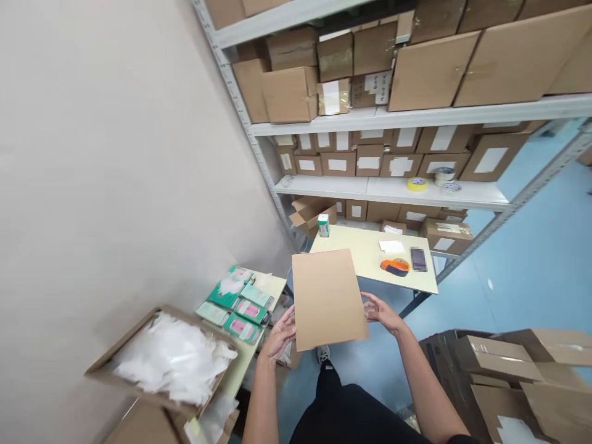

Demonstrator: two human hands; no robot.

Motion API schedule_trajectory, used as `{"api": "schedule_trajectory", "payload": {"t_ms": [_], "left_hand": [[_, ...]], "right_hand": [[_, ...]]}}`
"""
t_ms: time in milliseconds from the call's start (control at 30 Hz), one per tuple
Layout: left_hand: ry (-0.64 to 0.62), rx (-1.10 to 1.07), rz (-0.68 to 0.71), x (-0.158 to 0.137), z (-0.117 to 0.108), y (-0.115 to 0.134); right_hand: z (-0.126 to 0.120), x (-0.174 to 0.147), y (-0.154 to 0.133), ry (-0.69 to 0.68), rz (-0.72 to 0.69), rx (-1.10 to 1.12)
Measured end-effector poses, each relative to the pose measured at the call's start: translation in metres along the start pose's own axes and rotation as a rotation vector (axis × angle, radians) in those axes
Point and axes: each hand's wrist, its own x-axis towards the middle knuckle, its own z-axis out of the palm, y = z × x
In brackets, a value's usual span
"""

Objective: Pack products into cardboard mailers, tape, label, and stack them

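A plain brown cardboard box [327, 299], its broad flat face toward me, is held up in front of my body. On its left edge is my left hand [282, 333], the fingers partly hidden behind the cardboard. My right hand [380, 311] grips the right edge, with fingertips against the side. Beyond the box stands a pale yellow table [365, 243]. On it are a small green and white box [324, 226], an orange tape dispenser [395, 266], a white paper [391, 246] and a dark blurred rectangle [419, 259].
A metal shelf rack [324, 126] full of cartons rises ahead, with a yellow tape roll [417, 184] on one level. At left, green packages [243, 328] lie on a side table beside a carton of white plastic bags [171, 357]. Flattened cartons [499, 359] are stacked lower right.
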Motion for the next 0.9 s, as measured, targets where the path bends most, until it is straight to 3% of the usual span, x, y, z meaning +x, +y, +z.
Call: {"api": "schedule_trajectory", "payload": {"t_ms": [233, 467, 567, 633, 767, 900], "left_hand": [[-0.191, 0.016, -0.068, 0.143, 0.010, 0.030], [-0.231, 0.170, -0.009, 0.255, 0.018, 0.087], [-0.165, 0.227, 0.029, 0.291, 0.019, 0.093], [-0.078, 0.259, 0.060, 0.312, 0.029, 0.090], [0.104, 0.301, 0.099, 0.350, 0.070, 0.076], [0.267, 0.453, 0.126, 0.385, 0.114, 0.068]], "right_hand": [[-0.037, 0.030, -0.025, 0.275, -0.026, -0.026], [-0.043, 0.109, -0.046, 0.495, -0.078, -0.109], [-0.039, 0.140, -0.032, 0.614, -0.093, -0.266], [-0.036, 0.152, -0.019, 0.598, -0.082, -0.347], [-0.033, 0.163, -0.003, 0.497, -0.118, -0.474], [-0.030, 0.190, -0.008, 0.461, -0.188, -0.583]]}}
